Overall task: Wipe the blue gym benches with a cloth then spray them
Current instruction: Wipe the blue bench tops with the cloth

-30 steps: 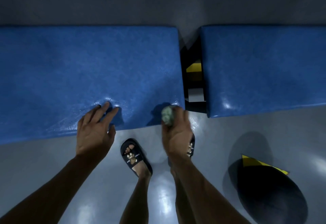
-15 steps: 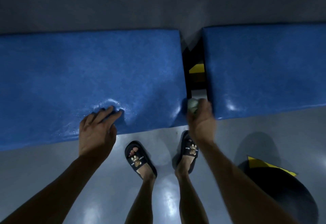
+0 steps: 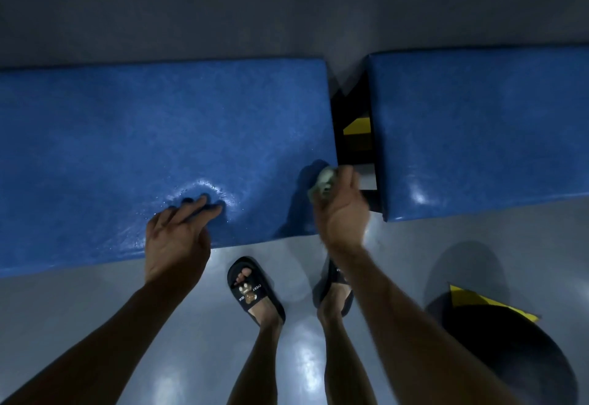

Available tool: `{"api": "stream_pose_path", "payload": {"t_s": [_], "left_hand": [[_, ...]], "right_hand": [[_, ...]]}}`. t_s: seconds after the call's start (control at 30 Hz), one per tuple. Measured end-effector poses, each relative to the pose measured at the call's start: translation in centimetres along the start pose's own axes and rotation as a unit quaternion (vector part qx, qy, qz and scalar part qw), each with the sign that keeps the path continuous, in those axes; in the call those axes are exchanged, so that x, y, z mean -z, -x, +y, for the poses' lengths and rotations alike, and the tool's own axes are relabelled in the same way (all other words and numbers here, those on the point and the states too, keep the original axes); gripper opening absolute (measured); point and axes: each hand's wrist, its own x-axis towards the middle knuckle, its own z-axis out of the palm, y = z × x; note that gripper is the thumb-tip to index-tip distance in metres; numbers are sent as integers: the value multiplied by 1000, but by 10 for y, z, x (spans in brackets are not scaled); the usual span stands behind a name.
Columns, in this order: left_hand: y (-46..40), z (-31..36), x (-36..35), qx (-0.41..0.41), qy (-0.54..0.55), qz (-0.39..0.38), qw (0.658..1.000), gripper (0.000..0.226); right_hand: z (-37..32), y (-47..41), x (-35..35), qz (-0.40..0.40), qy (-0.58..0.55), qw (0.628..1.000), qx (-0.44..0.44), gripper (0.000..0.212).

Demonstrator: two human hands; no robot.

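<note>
Right hand (image 3: 339, 210), gripping the balled cloth (image 3: 324, 180), has swung back from the gap to the left bench (image 3: 127, 136) near-right corner, 3 o'clock of the left hand (image 3: 178, 239). Left fingers flat, pressing the surface. Wiping continues; right bench (image 3: 484, 124) likely next.

The head view looks straight down on two padded blue vinyl gym benches set end to end, the left bench (image 3: 159, 149) and the right bench (image 3: 484, 130), with a dark gap between them showing a yellow patch (image 3: 357, 126). The left hand (image 3: 177, 239) presses flat, fingers straight, on the left bench's near edge. The right hand (image 3: 342, 213) grips a crumpled pale cloth (image 3: 323, 181) at that bench's near right corner. Black slide sandals (image 3: 253, 290) stand on the glossy grey floor (image 3: 79, 302).
</note>
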Motion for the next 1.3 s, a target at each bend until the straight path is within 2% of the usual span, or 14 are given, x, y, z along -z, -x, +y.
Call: {"api": "stream_pose_path", "payload": {"t_s": [0.13,0.2,0.27,0.4,0.5,0.6,0.67,0.73,0.83,0.9,1.03,1.13,1.23,1.3], "left_hand": [[-2,-1,1,-2,-3,4,1000,50],[-3,-2,3,-8,-8,1,1000,51],[-3,-4,5,-20,-12,0,1000,51],[-3,-7,3,-30,-3,10,999,50],[-2,-8,0,-23,-7,20,1000,50],[-4,-9,0,-35,-12,25,999,50],[-6,-11,0,-50,-20,28,998,50],[-8,-12,2,-59,-22,33,997,51],[-9,-14,2,-67,-22,29,997,49],[-9,-16,1,-71,-15,27,997,47],[-9,-17,-3,-76,-23,34,996,42],[-11,-17,-4,-77,-25,37,996,38],[-16,-18,0,-82,-38,26,996,39],[-23,-17,7,-86,-42,0,995,37]], "right_hand": [[-44,45,-33,-80,67,965,241,42],[-31,23,-24,-85,103,945,300,42],[-5,-11,-6,-58,116,963,235,48],[20,-49,13,32,50,998,-16,42],[-6,-24,-10,52,14,997,-49,45],[-31,19,-31,-15,35,992,123,46],[-30,28,-28,-75,83,959,260,46],[-17,6,-11,-79,122,944,296,46],[13,-40,18,-15,115,988,101,41],[21,-55,22,10,102,995,-17,41],[-15,-27,-9,67,70,995,-32,37],[-43,4,-27,18,42,995,84,51],[-52,16,-29,-53,95,956,274,52],[-40,-1,-20,-62,123,937,320,50]]}}
